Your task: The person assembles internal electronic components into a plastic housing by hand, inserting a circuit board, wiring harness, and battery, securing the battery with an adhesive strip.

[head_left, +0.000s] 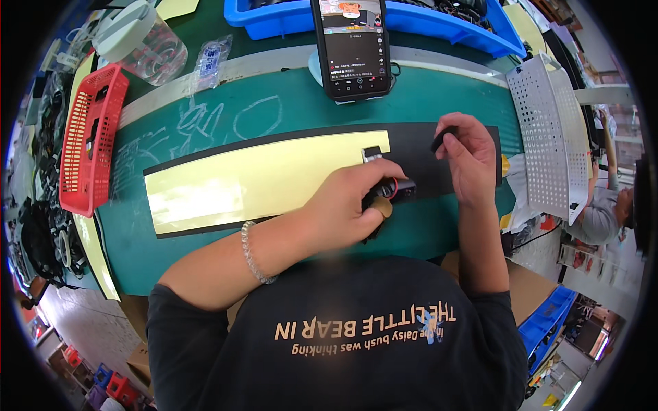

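Note:
My left hand [346, 205], with a clear bead bracelet at the wrist, is closed around a small black object with a red ring [406, 188]. Its exact kind I cannot make out, since the fingers cover much of it. A tan rounded piece [382, 205] shows by the thumb. Raised to the right, my right hand [471, 161] pinches a small dark oval piece [445, 139] between thumb and fingers. Under the left hand lies a long black mat [428, 154] partly covered by a glossy yellow sheet [274, 178]. A small black-and-white block [372, 154] sits at the sheet's right end.
A phone [353, 55] stands upright at the back, before a blue tray [274, 26] of dark parts. On the left are a red basket [75, 175], a lidded clear jar [157, 55] and a plastic packet [210, 63]. A white perforated basket [548, 137] stands right. Another person [606, 216] is beyond.

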Demonstrator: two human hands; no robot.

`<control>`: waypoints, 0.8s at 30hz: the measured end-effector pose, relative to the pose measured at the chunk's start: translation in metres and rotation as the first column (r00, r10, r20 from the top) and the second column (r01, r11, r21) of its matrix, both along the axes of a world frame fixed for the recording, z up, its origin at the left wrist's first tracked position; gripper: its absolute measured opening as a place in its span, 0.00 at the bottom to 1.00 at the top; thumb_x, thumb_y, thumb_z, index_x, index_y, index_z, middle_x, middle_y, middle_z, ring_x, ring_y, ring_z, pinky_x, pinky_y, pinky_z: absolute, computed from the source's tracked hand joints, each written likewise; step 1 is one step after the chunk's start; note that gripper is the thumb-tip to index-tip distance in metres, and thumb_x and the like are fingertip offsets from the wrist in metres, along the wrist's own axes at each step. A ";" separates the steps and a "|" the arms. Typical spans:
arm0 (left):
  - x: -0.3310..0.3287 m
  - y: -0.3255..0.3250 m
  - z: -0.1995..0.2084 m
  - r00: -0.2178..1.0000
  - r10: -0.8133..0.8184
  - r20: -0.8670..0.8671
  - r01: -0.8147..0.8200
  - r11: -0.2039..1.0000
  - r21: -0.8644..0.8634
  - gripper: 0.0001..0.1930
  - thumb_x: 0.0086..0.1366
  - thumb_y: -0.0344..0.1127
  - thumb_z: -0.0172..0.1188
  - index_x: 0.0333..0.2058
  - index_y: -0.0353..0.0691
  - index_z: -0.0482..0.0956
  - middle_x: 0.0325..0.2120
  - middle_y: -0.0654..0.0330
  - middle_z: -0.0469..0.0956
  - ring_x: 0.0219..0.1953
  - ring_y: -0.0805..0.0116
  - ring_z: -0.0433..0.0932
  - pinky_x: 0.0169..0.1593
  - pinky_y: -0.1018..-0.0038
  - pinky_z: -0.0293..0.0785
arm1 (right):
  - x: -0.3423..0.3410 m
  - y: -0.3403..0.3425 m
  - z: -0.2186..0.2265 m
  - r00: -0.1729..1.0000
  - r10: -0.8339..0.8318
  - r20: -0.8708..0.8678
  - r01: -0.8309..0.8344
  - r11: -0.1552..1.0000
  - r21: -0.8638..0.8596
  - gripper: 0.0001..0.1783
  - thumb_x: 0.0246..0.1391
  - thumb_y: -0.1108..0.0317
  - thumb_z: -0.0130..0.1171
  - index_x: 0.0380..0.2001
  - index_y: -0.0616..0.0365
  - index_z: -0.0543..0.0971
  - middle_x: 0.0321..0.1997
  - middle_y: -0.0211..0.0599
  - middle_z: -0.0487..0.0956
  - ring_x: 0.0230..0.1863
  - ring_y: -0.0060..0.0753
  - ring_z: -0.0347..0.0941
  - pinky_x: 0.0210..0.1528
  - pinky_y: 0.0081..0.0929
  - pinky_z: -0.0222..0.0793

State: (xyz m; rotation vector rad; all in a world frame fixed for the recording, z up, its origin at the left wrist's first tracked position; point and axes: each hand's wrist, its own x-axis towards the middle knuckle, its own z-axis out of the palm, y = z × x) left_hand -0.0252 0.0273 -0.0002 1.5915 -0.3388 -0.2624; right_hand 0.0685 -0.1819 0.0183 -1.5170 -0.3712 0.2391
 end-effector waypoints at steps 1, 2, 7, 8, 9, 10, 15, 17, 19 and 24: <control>0.001 0.000 0.001 0.993 0.064 0.104 -0.065 0.998 0.012 0.19 0.52 0.18 0.52 0.44 0.37 0.72 0.32 0.59 0.75 0.29 0.75 0.73 0.35 0.78 0.71 | -0.003 0.002 0.000 0.997 0.051 -0.066 -0.041 0.989 0.141 0.10 0.54 0.77 0.56 0.40 0.60 0.72 0.35 0.31 0.74 0.35 0.20 0.69 0.39 0.18 0.65; 0.002 0.000 0.001 0.970 0.125 0.207 -0.131 0.991 0.018 0.20 0.51 0.17 0.52 0.45 0.38 0.73 0.33 0.59 0.75 0.30 0.75 0.74 0.35 0.77 0.71 | -0.004 0.006 0.001 0.996 0.049 -0.070 -0.039 0.989 0.142 0.10 0.54 0.77 0.56 0.40 0.60 0.72 0.35 0.31 0.74 0.35 0.20 0.69 0.39 0.18 0.65; 0.002 -0.002 -0.006 0.908 0.135 0.397 -0.153 0.988 0.012 0.23 0.49 0.17 0.53 0.47 0.37 0.71 0.35 0.54 0.77 0.28 0.65 0.76 0.34 0.75 0.72 | -0.015 0.028 0.011 0.966 0.210 -0.152 -0.139 0.915 0.378 0.07 0.54 0.78 0.55 0.34 0.57 0.69 0.37 0.33 0.73 0.37 0.21 0.69 0.39 0.20 0.66; 0.001 -0.002 -0.007 0.905 0.111 0.412 -0.142 0.989 0.046 0.23 0.48 0.17 0.53 0.47 0.36 0.71 0.32 0.54 0.76 0.27 0.61 0.76 0.32 0.74 0.72 | -0.018 0.032 0.014 0.966 0.206 -0.156 -0.134 0.916 0.377 0.07 0.54 0.78 0.55 0.34 0.57 0.69 0.37 0.33 0.73 0.37 0.21 0.69 0.39 0.20 0.66; 0.002 -0.001 -0.007 0.899 0.088 0.428 -0.135 0.988 0.080 0.24 0.48 0.17 0.53 0.47 0.36 0.71 0.30 0.53 0.76 0.25 0.58 0.75 0.31 0.73 0.72 | -0.020 0.036 0.016 0.980 0.190 -0.067 -0.161 0.940 0.300 0.09 0.53 0.79 0.55 0.36 0.57 0.68 0.37 0.33 0.73 0.37 0.20 0.68 0.40 0.19 0.65; 0.002 -0.002 -0.006 0.900 0.087 0.428 -0.133 0.988 0.079 0.24 0.48 0.17 0.53 0.47 0.36 0.71 0.30 0.53 0.76 0.25 0.58 0.75 0.31 0.73 0.72 | -0.021 0.039 0.018 0.983 0.180 0.023 -0.180 0.959 0.218 0.12 0.53 0.80 0.55 0.38 0.57 0.67 0.37 0.33 0.72 0.37 0.19 0.67 0.40 0.18 0.64; 0.001 -0.003 -0.005 0.896 0.067 0.438 -0.122 0.988 0.098 0.23 0.47 0.22 0.57 0.46 0.37 0.70 0.24 0.51 0.75 0.27 0.50 0.75 0.30 0.62 0.70 | -0.023 0.047 0.025 0.962 0.273 0.018 -0.271 0.943 0.192 0.18 0.52 0.83 0.54 0.43 0.57 0.63 0.36 0.34 0.72 0.36 0.17 0.65 0.39 0.16 0.62; 0.000 -0.003 -0.004 0.889 0.065 0.453 -0.128 0.986 0.110 0.23 0.47 0.22 0.57 0.46 0.37 0.69 0.24 0.51 0.75 0.27 0.50 0.75 0.30 0.61 0.70 | -0.025 0.048 0.025 0.955 0.298 0.000 -0.292 0.938 0.186 0.19 0.52 0.83 0.54 0.45 0.57 0.61 0.35 0.34 0.72 0.36 0.17 0.65 0.39 0.15 0.62; 0.000 -0.003 -0.005 0.881 0.063 0.470 -0.136 0.983 0.123 0.24 0.47 0.22 0.57 0.46 0.37 0.69 0.24 0.51 0.74 0.27 0.50 0.74 0.30 0.61 0.70 | -0.026 0.050 0.023 0.970 0.239 -0.038 -0.227 0.955 0.193 0.19 0.53 0.83 0.53 0.44 0.56 0.60 0.35 0.34 0.72 0.34 0.17 0.65 0.37 0.15 0.62; 0.000 -0.005 -0.005 0.830 0.075 0.553 -0.189 0.970 0.152 0.22 0.49 0.16 0.55 0.45 0.33 0.71 0.24 0.55 0.73 0.23 0.57 0.74 0.27 0.69 0.70 | -0.035 0.055 0.023 0.978 0.168 -0.124 -0.142 0.970 0.197 0.19 0.52 0.82 0.54 0.43 0.56 0.60 0.33 0.33 0.73 0.33 0.17 0.67 0.34 0.15 0.65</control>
